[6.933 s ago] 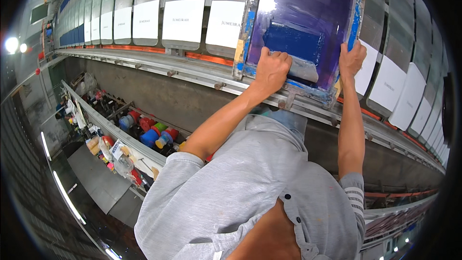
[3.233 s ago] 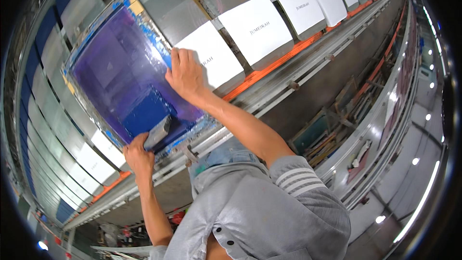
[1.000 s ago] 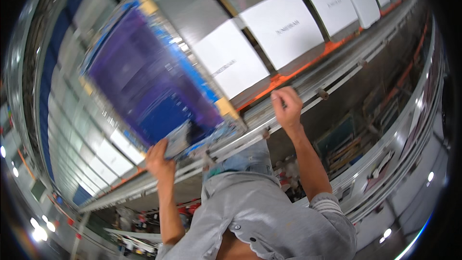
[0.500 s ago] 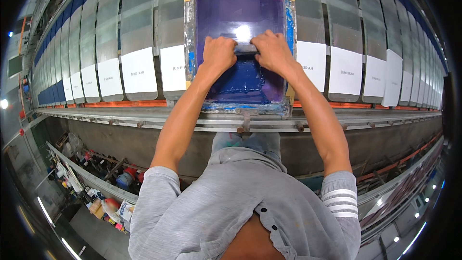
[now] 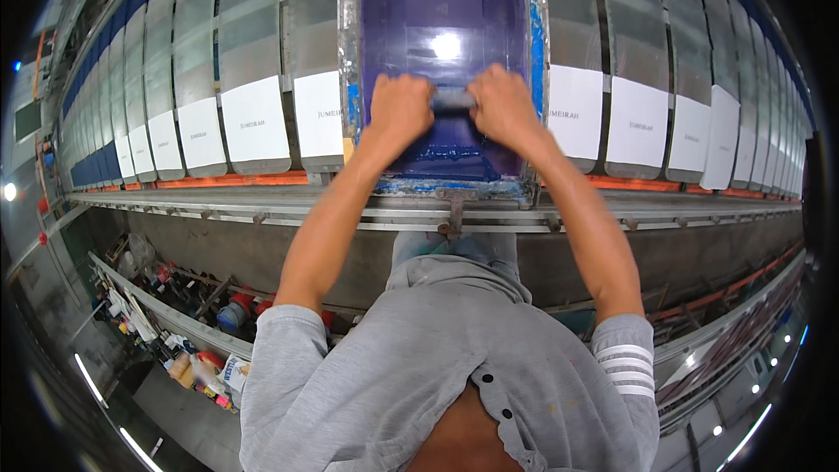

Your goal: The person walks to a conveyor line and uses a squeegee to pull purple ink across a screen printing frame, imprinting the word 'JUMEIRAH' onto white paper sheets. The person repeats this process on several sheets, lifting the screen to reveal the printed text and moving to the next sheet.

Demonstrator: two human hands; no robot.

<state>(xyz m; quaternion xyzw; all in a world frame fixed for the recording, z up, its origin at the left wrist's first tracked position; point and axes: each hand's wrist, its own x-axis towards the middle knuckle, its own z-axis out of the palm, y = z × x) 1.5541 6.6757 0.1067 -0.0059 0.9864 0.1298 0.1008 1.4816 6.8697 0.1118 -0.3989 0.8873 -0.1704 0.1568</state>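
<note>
Both my hands grip a grey-edged squeegee across the inside of a screen-printing frame. My left hand closes round its left part and my right hand round its right part. Only the bar between them shows; the blade is hidden. Purple mesh stretches beyond the squeegee, with a bright light reflected on it. On my side of the squeegee lies wet dark blue ink, near the frame's near edge. Blue stains and tape mark the frame's rim.
Long metal boards bearing white printed sheets line both sides of the frame. A metal rail runs along the near edge, with a bracket at the frame. Shelves with containers stand at lower left.
The squeegee and both hands have come a little toward me across the mesh. The strip of ink visible on my side is shorter. My view has shifted slightly.
</note>
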